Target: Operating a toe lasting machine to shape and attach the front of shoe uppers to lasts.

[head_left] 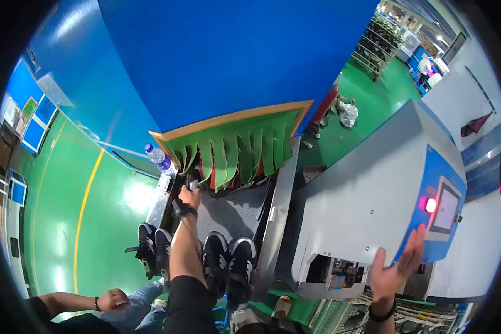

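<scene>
1. Two hands, head view: left hand point(190, 196) curled at far left of perforated bed point(225, 214), by green flaps point(225, 161); can't tell if gripping.
2. Right hand point(395, 273): flat, thumb apart, near screen point(446, 207).
3. Dark shoes point(216, 260): bed's near end.

From here I see a blue machine point(222, 55) with tan trim point(236, 118) and green strips point(219, 161). In front of it, black shoes point(241, 261) with white marks; to its right, a grey cabinet point(339, 206) with a pinkish-red light point(431, 205); to its left, green floor point(55, 222) striped yellow.
</scene>
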Demonstrator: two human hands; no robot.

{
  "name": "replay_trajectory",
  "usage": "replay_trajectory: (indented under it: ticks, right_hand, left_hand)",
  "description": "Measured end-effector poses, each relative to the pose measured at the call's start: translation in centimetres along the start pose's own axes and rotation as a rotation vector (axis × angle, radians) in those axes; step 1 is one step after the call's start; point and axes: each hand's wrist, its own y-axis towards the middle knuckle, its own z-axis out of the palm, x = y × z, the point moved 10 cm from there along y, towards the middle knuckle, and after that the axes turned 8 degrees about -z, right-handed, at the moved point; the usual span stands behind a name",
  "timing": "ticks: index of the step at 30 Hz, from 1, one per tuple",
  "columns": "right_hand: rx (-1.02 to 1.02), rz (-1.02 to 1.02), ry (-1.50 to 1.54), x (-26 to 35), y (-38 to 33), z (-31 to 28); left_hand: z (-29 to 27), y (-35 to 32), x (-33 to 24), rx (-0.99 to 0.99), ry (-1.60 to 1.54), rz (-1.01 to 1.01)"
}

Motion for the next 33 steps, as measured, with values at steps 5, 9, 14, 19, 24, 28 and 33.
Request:
replay_trajectory:
  ticks: [5,9,14,19,24,28,33]
  right_hand:
    - [0.020,-0.033,0.066,0.2,0.7,-1.1]
    - [-0.130,-0.009,0.341,-0.1,-2.6,-2.8]
    - [-0.069,0.149,1.230,4.4,-12.0,-1.7]
    - [0.385,0.531,2.169,11.0,-15.8,3.7]
    - [-0.149,0.570,2.149,-0.9,-19.4,-1.2]
    - [0.414,0.548,2.075,-2.7,-24.8,0.1]
    - [0.758,1.059,2.273,-2.5,-34.8,1.9]
  left_hand:
    - [-10.6,-9.2,-4.5,0.444,-0.789,-0.297]
    - [-20.3,-22.3,-4.6,0.528,-0.868,-0.279]
    - [-23.8,-39.5,-5.2,1.019,-1.205,-0.259]
    - [-22.8,-58.7,-10.1,1.748,-1.225,-0.150]
    - [-17.2,-68.5,-9.1,1.857,-0.593,-0.167]
    - [-17.9,-66.8,-13.0,1.232,-0.908,0.181]
    - [-10.4,-70.4,-11.4,1.534,-0.604,-0.039]
